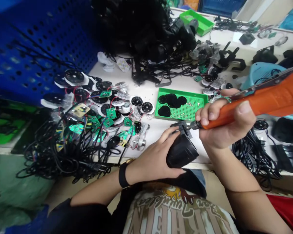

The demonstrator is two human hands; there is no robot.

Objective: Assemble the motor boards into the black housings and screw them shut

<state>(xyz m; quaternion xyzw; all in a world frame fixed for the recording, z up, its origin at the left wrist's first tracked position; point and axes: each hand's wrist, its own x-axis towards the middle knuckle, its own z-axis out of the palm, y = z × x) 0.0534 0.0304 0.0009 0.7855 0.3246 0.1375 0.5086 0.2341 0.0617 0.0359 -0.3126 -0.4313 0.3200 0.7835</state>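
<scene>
My left hand (156, 154) is wrapped round a black plastic housing (183, 151) at the table's front edge, its open end tilted toward the lower right. At the top of the housing sits a black bracket-like part. My right hand (224, 125) grips an orange power screwdriver (256, 100), its thumb along the near side. The tool's tip meets the bracket part of the housing; the screw itself cannot be made out. Just behind both hands lies a green perforated tray (182, 115) with black discs (172, 100) and small screws in it.
Circuit boards (111, 113), lamp discs and wires are heaped on the left, beside a blue perforated crate (51, 42). Black cables (256, 156) hang over the right edge. A light-blue basket (263, 73) stands back right, another green tray (197, 22) farther back. Black housings pile up behind.
</scene>
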